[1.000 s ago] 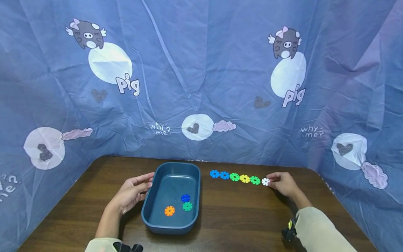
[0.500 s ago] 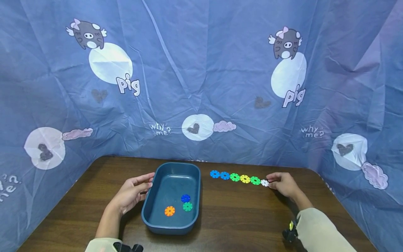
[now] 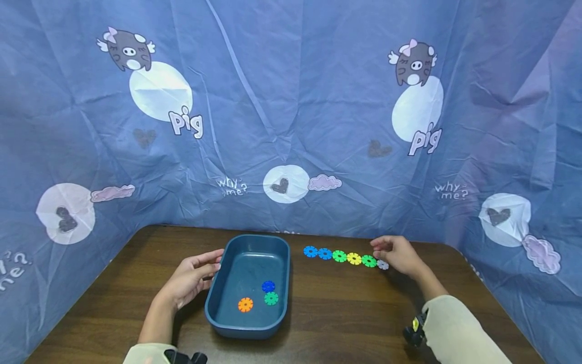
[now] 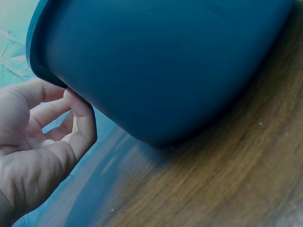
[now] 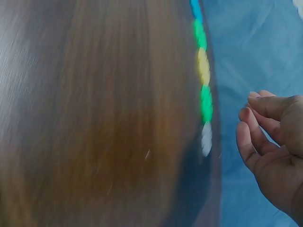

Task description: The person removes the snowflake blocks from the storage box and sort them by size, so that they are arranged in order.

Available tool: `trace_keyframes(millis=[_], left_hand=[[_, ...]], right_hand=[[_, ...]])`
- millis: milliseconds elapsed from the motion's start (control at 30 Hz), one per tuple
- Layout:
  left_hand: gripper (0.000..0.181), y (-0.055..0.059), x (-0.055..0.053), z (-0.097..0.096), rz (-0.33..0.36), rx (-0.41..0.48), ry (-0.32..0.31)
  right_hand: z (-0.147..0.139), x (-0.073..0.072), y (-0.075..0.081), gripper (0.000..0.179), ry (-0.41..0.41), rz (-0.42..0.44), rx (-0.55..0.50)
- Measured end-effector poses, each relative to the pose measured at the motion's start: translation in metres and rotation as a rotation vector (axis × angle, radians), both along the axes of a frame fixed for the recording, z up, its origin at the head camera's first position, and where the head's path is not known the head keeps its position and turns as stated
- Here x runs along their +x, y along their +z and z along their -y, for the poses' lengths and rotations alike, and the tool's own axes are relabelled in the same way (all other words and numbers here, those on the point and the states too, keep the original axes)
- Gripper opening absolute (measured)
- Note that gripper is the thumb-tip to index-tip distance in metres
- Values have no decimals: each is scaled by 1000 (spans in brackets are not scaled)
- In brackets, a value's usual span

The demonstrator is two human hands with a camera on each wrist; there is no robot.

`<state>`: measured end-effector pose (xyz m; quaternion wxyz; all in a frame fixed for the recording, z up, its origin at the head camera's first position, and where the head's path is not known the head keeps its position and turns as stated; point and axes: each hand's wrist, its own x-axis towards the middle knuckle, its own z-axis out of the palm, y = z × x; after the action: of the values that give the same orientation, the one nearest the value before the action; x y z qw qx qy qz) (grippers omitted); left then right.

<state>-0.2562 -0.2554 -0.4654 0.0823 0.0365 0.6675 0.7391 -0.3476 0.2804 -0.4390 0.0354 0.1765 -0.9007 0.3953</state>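
Note:
Against the outer left side of a dark blue-green tub (image 3: pixel 247 331), my left hand (image 3: pixel 188 278) rests with thumb and fingers loosely bent. Its fingertips touch just below the rim in the left wrist view, and no finger reaches inside. My right hand (image 3: pixel 402 258) hovers over the far right of the table, its fingers loosely bent with nothing between them. Just below its fingertips lies a white notched plastic disc (image 3: pixel 383 265), the right end of a row. Leftward come a green disc (image 3: pixel 369 261), a yellow disc (image 3: pixel 354 259), another green one and two blue ones.
Inside the tub lie an orange disc (image 3: pixel 245 305), a dark blue disc (image 3: pixel 268 286) and a teal-green disc (image 3: pixel 271 299). The wooden table (image 3: pixel 345 323) ends behind the row, where a blue printed curtain (image 3: pixel 291 126) hangs.
My right hand slid the white disc left against the green one, then let it go and rose up and leftward. My left hand and the tub have stayed put.

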Motion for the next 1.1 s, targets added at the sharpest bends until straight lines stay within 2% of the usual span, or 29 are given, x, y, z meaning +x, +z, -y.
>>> trace_keyframes(millis=[200, 533, 833, 1100], left_hand=[[59, 1, 0, 1, 7, -15, 2], [59, 1, -1, 1, 12, -12, 10], [59, 1, 0, 0, 20, -11, 9], [59, 1, 0, -1, 13, -11, 10]], right_hand=[[41, -1, 19, 20, 77, -2, 7], [113, 10, 45, 20, 203, -18, 106], [163, 17, 53, 21, 329, -40, 156], [205, 28, 52, 18, 435, -101, 183]])
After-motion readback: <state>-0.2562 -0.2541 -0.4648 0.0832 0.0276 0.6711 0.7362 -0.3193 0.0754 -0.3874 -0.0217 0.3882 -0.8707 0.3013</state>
